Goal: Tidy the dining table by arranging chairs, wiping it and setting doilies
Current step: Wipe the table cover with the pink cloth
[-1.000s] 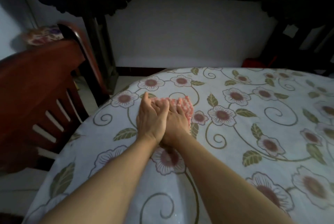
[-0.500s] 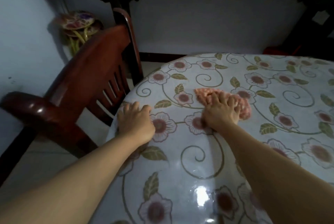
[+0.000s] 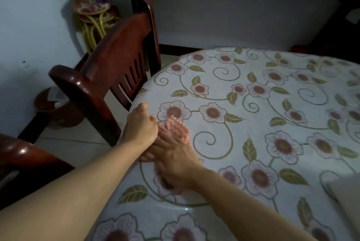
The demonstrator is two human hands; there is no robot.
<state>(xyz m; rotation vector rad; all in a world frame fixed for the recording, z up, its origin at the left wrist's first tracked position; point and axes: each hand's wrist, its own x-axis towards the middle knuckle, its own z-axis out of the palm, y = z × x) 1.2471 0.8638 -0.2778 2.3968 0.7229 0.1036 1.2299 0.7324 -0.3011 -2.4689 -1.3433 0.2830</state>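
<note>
Since half a second ago, the right hand point(image 3: 175, 161) has swept the cloth point(image 3: 176, 128) from mid-table back toward the near-left edge, and it now lies beside the left hand point(image 3: 141, 126), touching or overlapping it. Right fingers are spread flat on the cloth, pressing it to the table point(image 3: 272, 143); motion blur hides finer detail. Left hand sits at the rim, about nine o'clock from the cloth, fingers loosely curled; whether it grips the edge I cannot tell. Pink and nubby, the cloth looks soft, light and limp, so it should slide easily on the glossy flowered cover; a flat palm over its middle probably controls it best. One chair point(image 3: 116, 61) stands at eleven o'clock.
</note>
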